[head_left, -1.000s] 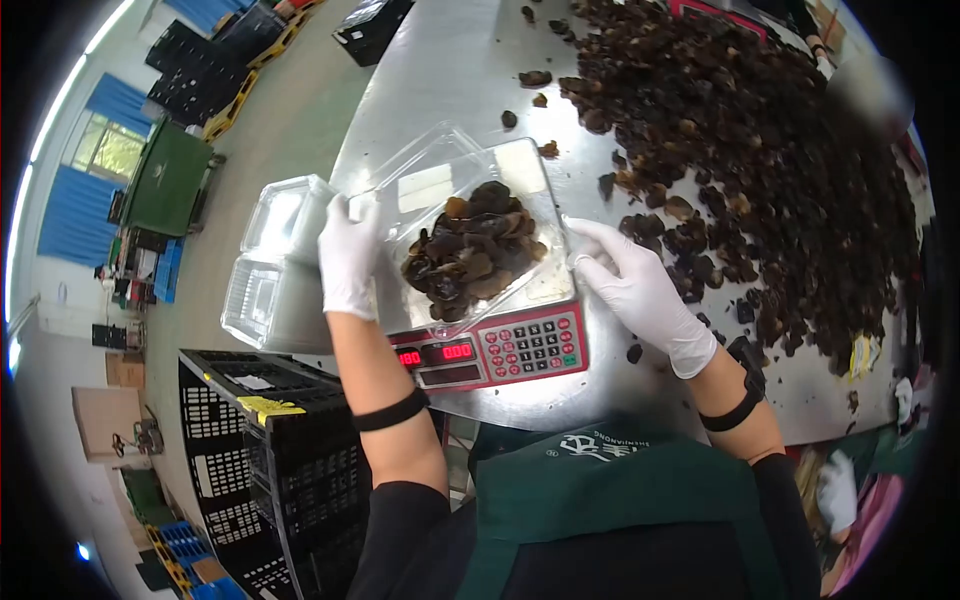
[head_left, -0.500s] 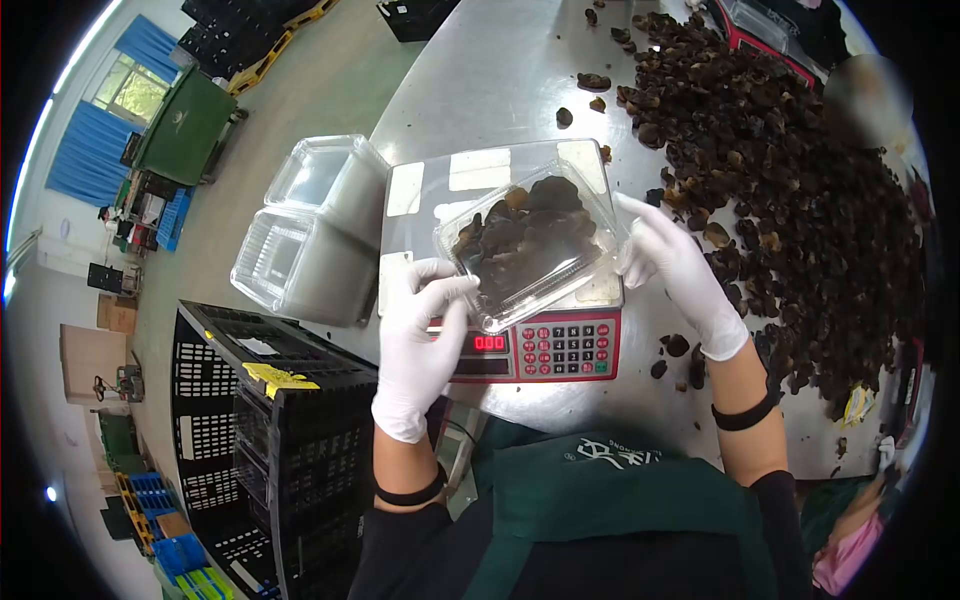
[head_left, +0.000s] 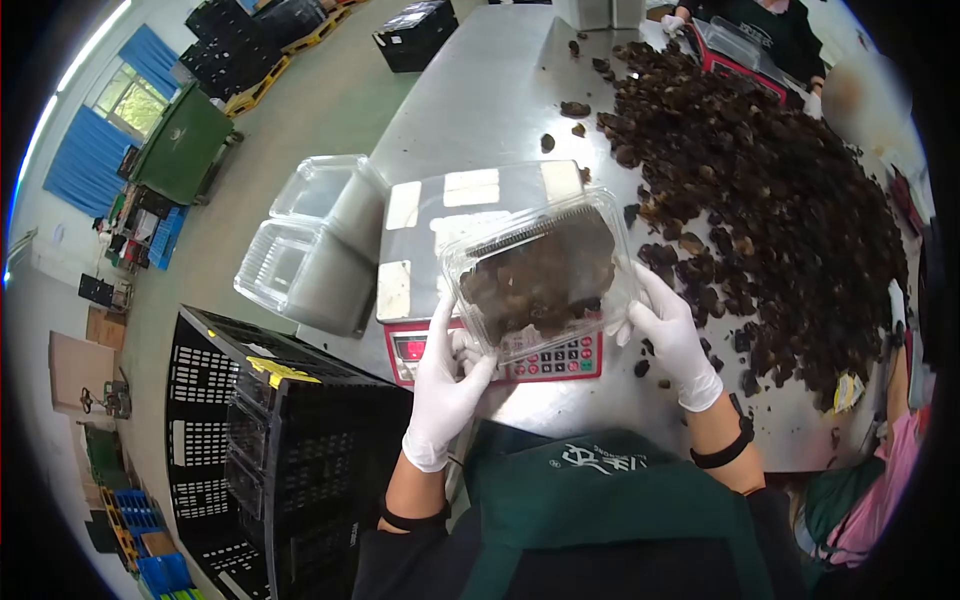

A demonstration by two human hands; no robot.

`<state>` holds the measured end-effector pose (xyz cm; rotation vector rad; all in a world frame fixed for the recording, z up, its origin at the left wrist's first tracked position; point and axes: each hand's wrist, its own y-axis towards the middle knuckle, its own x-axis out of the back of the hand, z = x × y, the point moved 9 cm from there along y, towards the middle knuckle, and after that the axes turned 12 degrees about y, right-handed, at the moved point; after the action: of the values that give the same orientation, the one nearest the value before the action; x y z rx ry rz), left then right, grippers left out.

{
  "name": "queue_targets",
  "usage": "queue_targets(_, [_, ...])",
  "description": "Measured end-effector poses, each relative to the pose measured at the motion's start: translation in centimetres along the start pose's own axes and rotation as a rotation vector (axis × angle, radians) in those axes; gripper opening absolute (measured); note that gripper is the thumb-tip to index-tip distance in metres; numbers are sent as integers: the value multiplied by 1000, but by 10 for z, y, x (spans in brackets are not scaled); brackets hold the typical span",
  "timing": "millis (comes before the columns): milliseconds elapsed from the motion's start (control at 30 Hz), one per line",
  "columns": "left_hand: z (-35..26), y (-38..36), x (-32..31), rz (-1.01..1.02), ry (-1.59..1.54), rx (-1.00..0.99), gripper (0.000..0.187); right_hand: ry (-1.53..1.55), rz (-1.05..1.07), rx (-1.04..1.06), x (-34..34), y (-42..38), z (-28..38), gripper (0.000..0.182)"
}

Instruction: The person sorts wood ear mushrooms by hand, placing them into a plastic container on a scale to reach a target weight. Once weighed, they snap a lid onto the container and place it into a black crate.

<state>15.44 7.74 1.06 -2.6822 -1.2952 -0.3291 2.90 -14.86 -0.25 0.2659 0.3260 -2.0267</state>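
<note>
A clear plastic clamshell box (head_left: pixel 535 270) with dark brown pieces inside, resembling dried wood ear mushrooms, is held tilted above a red-edged weighing scale (head_left: pixel 396 372). My left hand (head_left: pixel 447 385), in a white glove, grips its near left corner. At the right side, the gloved fingers of my right hand (head_left: pixel 672 345) are closed on the box's edge. The lid appears to lie over the contents. The box hides part of the scale's plate and keypad.
Stacked empty clamshell boxes (head_left: pixel 318 265) stand left of the scale. A large heap of dark mushroom pieces (head_left: pixel 760 210) covers the right of the metal table (head_left: pixel 480 95). Black crates (head_left: pixel 300 470) stand at lower left. Other people are at the far end and right side.
The box has tilted and come nearer me, off to the right of the display. My left hand shifted right and down along it; my right hand now grips its right edge.
</note>
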Motion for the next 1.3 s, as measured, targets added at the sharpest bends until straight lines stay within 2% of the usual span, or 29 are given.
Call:
queue_targets(367, [-5,-44,-43,69,-72,-113,81,52,-120,78,40,-78,-17,53])
queue_targets(567, [-21,-57,-54,94,-63,-79,80,112,-233,110,42,-97,0,50])
queue_targets(600, [-24,-61,-53,124,-51,-35,82,117,-204,109,41,-99,5,50])
queue_targets(667, [-32,-67,-39,330,-15,-7,82,119,-60,116,37,-94,8,52])
queue_targets(733, [-65,-73,-9,361,-132,-81,75,155,-7,112,32,-81,5,55])
queue_targets(800, [-61,-75,16,298,-347,-168,74,380,71,99,12,-71,0,58])
queue_targets(867, [-54,-91,28,386,-286,-5,75,312,283,49,-29,-66,2,60])
queue_targets(933, [-73,-109,41,295,-104,-41,75,244,436,40,-67,-65,11,63])
queue_targets(967, [-66,-115,53,228,-182,49,71,256,441,22,-91,-63,18,65])
queue_targets(1067, [-103,-141,107,-5,-124,-59,64,266,492,35,-113,-52,16,62])
queue_targets(1133, [-101,-169,178,-307,3,16,61,166,476,81,-123,-47,25,54])
queue_targets(1200, [-117,-207,242,-546,-70,-24,57,129,510,77,-119,-40,18,51])
queue_targets(1300, [-91,-298,360,-890,232,237,54,42,450,33,-99,-25,-1,48])
